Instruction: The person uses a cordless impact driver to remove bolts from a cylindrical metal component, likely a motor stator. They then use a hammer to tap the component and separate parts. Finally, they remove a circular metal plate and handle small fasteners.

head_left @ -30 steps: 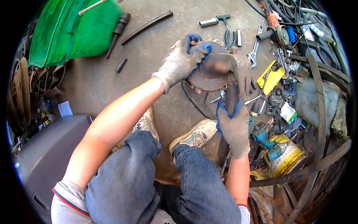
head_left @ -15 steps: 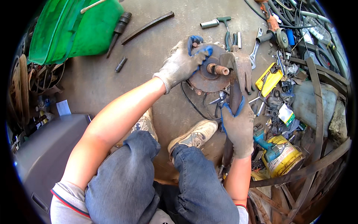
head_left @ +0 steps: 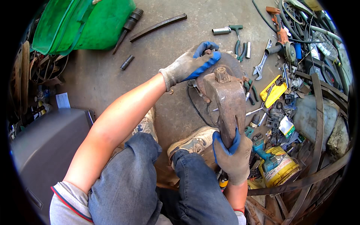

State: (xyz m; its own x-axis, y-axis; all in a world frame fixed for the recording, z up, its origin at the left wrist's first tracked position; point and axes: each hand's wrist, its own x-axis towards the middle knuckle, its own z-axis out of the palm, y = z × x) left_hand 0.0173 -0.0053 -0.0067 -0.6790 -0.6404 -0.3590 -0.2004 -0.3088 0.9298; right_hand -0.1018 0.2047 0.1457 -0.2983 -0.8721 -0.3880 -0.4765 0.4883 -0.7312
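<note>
My left hand [head_left: 193,63], in a grey work glove with a blue palm, grips the upper left rim of a rusty round metal hub [head_left: 230,64] with bolts around its edge. In my gloved right hand [head_left: 234,155] is the handle of a heavy, worn hammer [head_left: 231,99]. The hammer's head hangs over the hub and hides its middle. Whether the two touch, I cannot tell. Green-handled pliers [head_left: 250,92] lie just right of the hub, and a second pair [head_left: 240,50] lies beyond it.
A green plastic bin [head_left: 101,28], a chisel-like tool [head_left: 128,30] and a curved bar [head_left: 158,27] lie far left. On the right are an adjustable wrench [head_left: 261,62], an angle grinder [head_left: 283,37], a yellow tray [head_left: 273,92], a cordless driver [head_left: 267,153] and metal strips [head_left: 318,112].
The hammer has swung left over the hub, and its head now covers the shaft that showed before. My left hand keeps hold of the rim. The whole view has shifted slightly.
</note>
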